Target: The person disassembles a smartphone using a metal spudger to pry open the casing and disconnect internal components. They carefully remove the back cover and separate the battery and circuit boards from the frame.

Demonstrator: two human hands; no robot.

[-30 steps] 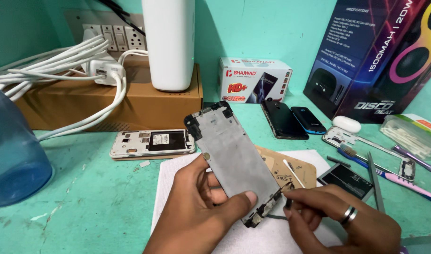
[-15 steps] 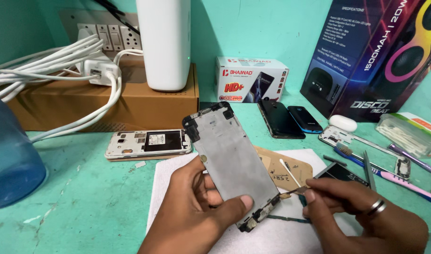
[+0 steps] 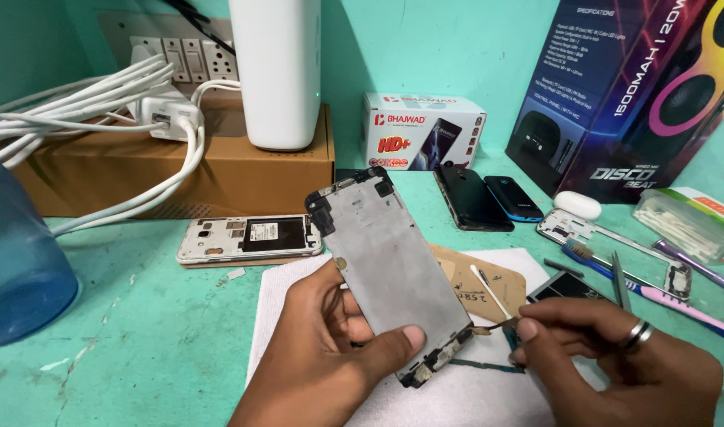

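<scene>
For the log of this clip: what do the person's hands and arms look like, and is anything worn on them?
Both hands are bare, no gloves or sleeves in view. The right hand wears a silver-coloured band ring on one finger. The left hand shows no ring or watch.

Phone repair bench: opened phone point(image 3: 247, 238) and bare phone frame point(image 3: 611, 241) on turquoise table point(image 3: 140, 324), spare handsets point(image 3: 488, 196), tweezers point(image 3: 619, 273), cotton swab box point(image 3: 686, 223), wall switchboard point(image 3: 180, 57).

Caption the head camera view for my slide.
Left hand holds a grey metal phone frame while right hand works a thin tool at its corner.
</scene>
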